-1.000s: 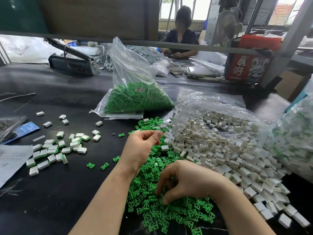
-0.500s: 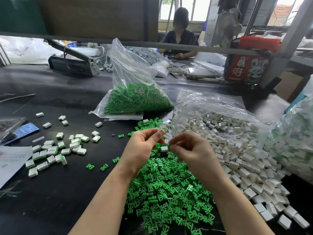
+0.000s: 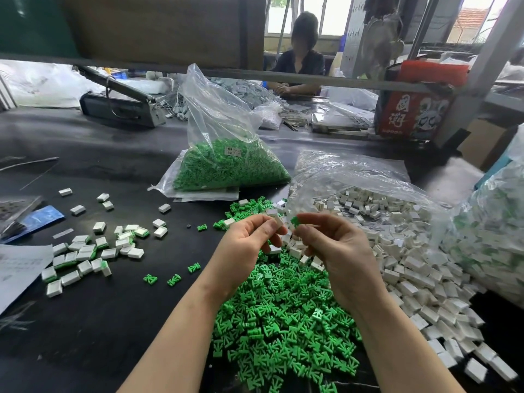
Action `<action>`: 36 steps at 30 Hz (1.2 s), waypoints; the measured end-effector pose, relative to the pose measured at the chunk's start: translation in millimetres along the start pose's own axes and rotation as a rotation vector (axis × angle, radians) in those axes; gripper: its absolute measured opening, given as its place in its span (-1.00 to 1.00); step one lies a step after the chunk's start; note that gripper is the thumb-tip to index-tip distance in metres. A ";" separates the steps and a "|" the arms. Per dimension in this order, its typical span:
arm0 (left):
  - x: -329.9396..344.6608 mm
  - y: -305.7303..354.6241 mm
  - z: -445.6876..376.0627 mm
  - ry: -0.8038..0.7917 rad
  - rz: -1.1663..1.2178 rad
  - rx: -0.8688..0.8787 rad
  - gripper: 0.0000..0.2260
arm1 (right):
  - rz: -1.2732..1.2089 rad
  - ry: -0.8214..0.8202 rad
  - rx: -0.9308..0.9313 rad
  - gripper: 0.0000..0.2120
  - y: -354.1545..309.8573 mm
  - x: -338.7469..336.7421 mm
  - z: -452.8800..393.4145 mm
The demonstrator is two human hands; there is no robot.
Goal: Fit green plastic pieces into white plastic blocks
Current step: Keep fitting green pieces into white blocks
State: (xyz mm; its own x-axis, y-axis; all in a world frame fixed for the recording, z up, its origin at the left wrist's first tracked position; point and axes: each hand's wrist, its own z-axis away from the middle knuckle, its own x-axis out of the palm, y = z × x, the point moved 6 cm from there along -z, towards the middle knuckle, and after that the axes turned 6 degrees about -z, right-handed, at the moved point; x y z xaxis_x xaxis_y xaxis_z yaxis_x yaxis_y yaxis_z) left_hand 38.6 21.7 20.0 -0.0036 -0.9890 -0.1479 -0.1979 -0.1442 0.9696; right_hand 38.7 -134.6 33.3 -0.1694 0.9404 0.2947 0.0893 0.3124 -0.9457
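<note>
My left hand pinches a white block between thumb and fingertips. Just to its right, my right hand pinches a green piece, a small gap from the block. Both hands hover above a loose heap of green pieces on the black table. A spread of white blocks spills from an open clear bag to the right. Fitted white-and-green blocks lie in a cluster at the left.
A clear bag of green pieces stands behind the heap. Another bag of fitted blocks bulges at the right edge. Papers and a blue packet lie at the left. A person sits at the far side behind a metal rail.
My right hand lifted from the green heap with a green piece and came up beside my left hand, which has kept the white block raised.
</note>
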 end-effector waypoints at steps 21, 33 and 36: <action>12.2 4.5 9.0 -0.140 -0.367 0.156 -0.81 | 0.536 -0.073 -0.188 -0.87 -10.7 2.6 -0.5; 9.0 14.6 9.3 -0.022 -0.457 0.237 -0.75 | 0.518 -0.042 -0.112 -0.77 10.9 10.8 -1.9; 10.3 13.7 8.5 -0.018 -0.479 0.225 -0.74 | 0.616 -0.061 -0.158 -0.70 14.0 14.8 -0.9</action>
State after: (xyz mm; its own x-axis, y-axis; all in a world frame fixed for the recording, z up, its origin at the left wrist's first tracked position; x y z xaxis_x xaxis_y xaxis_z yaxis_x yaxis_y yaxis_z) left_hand 27.5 9.9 30.2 0.1222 -0.8127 -0.5697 -0.3873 -0.5675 0.7266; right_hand 38.3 -116.2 24.6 -0.0958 0.9460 -0.3097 0.3306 -0.2632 -0.9063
